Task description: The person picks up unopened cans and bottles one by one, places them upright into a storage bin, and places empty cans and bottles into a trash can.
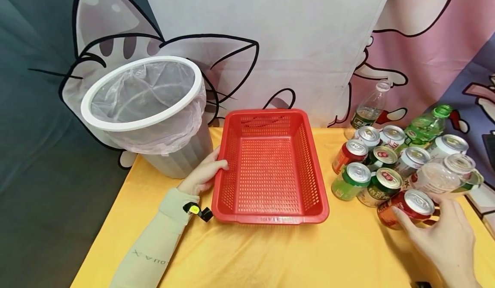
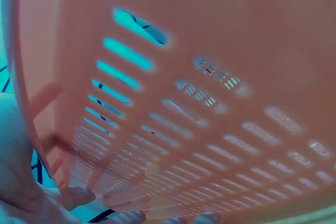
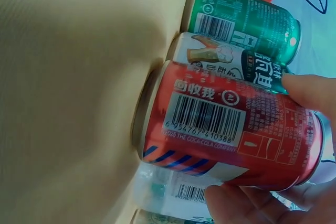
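My left hand [image 1: 203, 174] grips the left rim of a red plastic basket [image 1: 268, 219]. In the left wrist view the basket's slotted wall [image 2: 210, 35] fills most of the frame, with the left fingers [image 2: 79, 196] along its lower edge. My right hand [image 1: 444, 236] holds a red soda can [image 1: 395, 210] between thumb and fingers. The right wrist view shows that can's barcode side, with "The Coca-Cola Company" printed on it. Close beside it stand a green-and-white can [image 1: 380, 188] and a green can [image 1: 351, 182].
More cans, among them an orange-red one [image 1: 349, 155], cluster at the right. Behind them are a clear bottle [image 1: 369, 107] and a green bottle [image 1: 425, 127]; another clear bottle [image 1: 435, 177] lies by my right hand. A lined trash bin [image 1: 175, 161] stands at the left.
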